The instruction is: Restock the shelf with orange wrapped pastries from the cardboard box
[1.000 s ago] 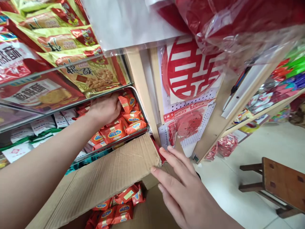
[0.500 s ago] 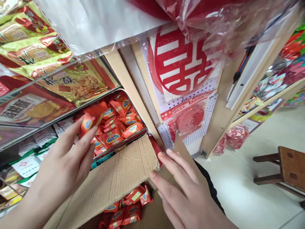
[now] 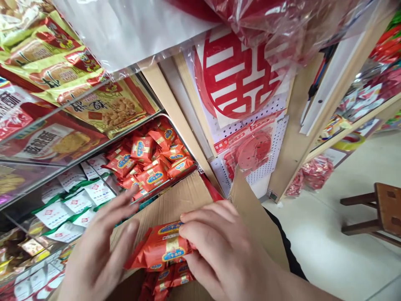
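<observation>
My right hand (image 3: 216, 246) pinches a red snack packet (image 3: 166, 246) with a blue and gold label, held over the mouth of a cardboard box (image 3: 169, 200). Beneath it, more of the same red packets (image 3: 171, 278) lie inside the box, partly hidden by my hands. At the packet's left end hovers my left hand (image 3: 103, 246), empty, its fingers apart. Past the box flap, a shelf bin (image 3: 188, 170) holds a heap of loose red packets (image 3: 153, 175).
Yellow snack bags (image 3: 109, 106) fill the shelf above, and white-and-green packets (image 3: 78, 200) lie left of the bin. A wooden post (image 3: 175, 113) borders the bin. Plastic-wrapped red paper decorations (image 3: 241, 79) hang on pegboard. A wooden stool (image 3: 388, 209) stands on the floor at right.
My left hand has let go of its packet at the bin and drawn back toward the box. My right hand has moved left and gripped a red packet.
</observation>
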`<state>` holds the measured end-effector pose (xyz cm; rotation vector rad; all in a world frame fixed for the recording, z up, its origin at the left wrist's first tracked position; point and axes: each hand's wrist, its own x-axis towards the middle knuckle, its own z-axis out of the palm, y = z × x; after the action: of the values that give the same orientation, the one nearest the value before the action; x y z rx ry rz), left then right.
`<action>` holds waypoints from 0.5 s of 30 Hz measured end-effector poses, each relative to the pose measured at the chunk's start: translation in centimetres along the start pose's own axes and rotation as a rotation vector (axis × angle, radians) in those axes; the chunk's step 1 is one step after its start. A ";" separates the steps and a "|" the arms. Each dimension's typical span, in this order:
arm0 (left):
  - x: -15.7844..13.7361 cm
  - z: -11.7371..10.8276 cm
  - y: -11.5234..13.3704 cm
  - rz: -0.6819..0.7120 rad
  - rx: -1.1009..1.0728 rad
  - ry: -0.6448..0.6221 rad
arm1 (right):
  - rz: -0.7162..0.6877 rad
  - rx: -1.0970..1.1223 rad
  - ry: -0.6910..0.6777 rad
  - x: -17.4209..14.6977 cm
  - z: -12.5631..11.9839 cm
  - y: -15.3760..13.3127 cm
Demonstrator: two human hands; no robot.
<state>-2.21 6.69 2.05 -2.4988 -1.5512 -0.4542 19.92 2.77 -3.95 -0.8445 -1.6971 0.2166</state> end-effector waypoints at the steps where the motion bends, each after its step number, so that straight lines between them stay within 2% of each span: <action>1: 1.8 0.0 -0.1 0.028 -0.029 0.051 | -0.009 0.005 0.015 -0.1 0.0 0.1; 3: 5.4 0.2 -0.6 0.083 -0.002 0.155 | -0.015 0.018 0.040 -0.4 0.1 0.3; 4: 7.1 0.4 -0.8 0.082 0.053 0.166 | -0.011 0.029 0.052 -0.5 0.2 0.3; 8: 11.8 1.6 -1.6 -0.004 0.351 0.109 | -0.010 0.053 0.073 -0.8 0.4 0.6; 11: 12.9 2.1 -1.7 -0.073 0.440 0.125 | -0.019 0.044 0.081 -0.9 0.3 0.9; 15: 12.8 2.2 -1.9 -0.220 0.342 0.208 | -0.026 0.043 0.079 -1.2 0.2 1.4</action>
<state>1.72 19.01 4.29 -1.9746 -1.6646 -0.4206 20.37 3.09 -5.72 -0.7890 -1.6235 0.1991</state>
